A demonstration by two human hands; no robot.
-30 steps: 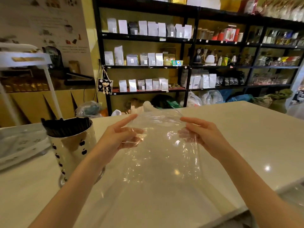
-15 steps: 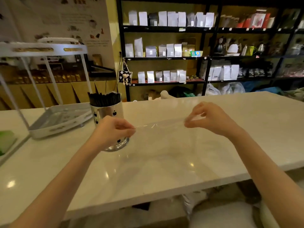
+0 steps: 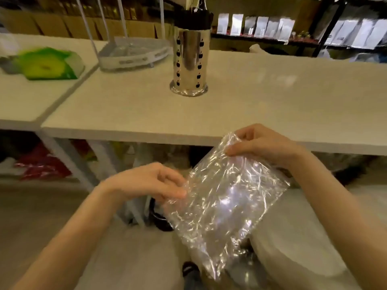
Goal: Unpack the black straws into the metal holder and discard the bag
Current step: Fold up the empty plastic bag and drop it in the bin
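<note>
Now both hands tilt the bag (image 3: 222,197) diagonally, mouth upper right.

Crinkled glossy clear plastic bag (image 3: 222,197), shiny perforated metal holder (image 3: 190,65), matt countertop (image 3: 272,105)

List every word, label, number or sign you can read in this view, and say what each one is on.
No text can be read.
Pouches on the shelves: dark label marks, too blurred to read.
Green packet: any print is blurred.
Metal holder: only small black cut-out shapes, no lettering.
Clear bag, held by left hand and right hand: no print visible.
</note>
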